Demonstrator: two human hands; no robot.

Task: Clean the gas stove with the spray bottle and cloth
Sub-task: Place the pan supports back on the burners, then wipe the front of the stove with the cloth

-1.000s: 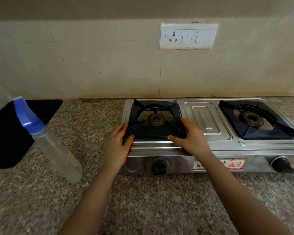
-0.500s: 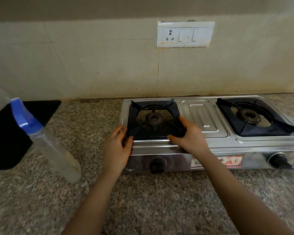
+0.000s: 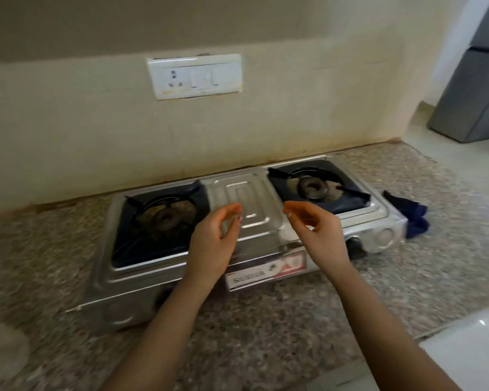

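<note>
Steel gas stove is waiting under left hand and right hand, both loosely curled, empty; a hasty cloth grab could dislodge the pan support.

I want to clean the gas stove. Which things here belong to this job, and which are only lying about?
For the job:
gas stove
dark blue cloth, on the counter right of the stove
left hand and right hand, both empty above the stove

Only lying about:
wall switchboard
grey appliance, far right
white object, lower right
</note>
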